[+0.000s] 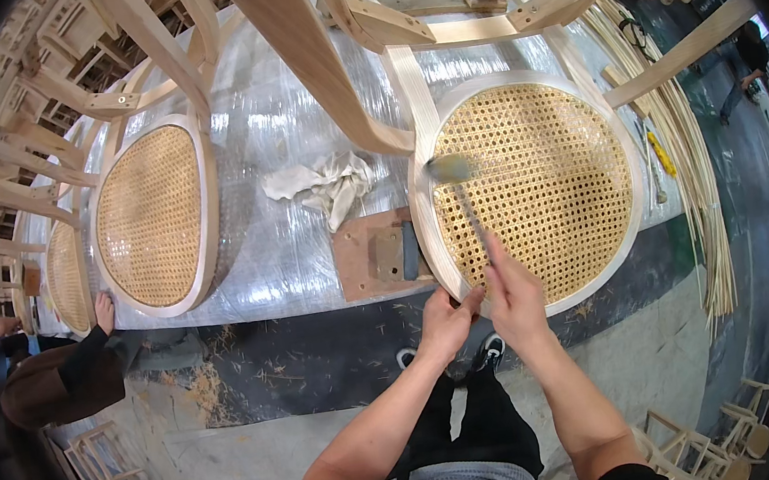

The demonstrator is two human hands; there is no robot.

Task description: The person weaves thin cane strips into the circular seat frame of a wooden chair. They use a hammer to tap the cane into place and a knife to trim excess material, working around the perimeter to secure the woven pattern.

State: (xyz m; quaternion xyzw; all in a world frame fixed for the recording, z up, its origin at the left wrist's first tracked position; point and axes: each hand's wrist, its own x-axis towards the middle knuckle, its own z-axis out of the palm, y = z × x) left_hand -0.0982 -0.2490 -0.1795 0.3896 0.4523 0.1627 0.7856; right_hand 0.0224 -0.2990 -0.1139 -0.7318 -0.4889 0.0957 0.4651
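Observation:
A pale wooden chair lies on a table wrapped in clear plastic; its oval frame surrounds a woven cane panel. My right hand is closed round the thin handle of a hammer. The hammer's head, smeared by motion, is over the panel's left edge. At the near-left rim, my left hand has its thumb and fingers closed on the oval frame; its fingertips are partly hidden. A wooden block fixture with a dark upright pad stands against the frame's left side.
A crumpled white cloth lies left of the chair. Further left stands another cane-panelled chair, with a co-worker's hand beside it. Long cane strips and a yellow-handled tool lie at right. Chair legs rise across the far side.

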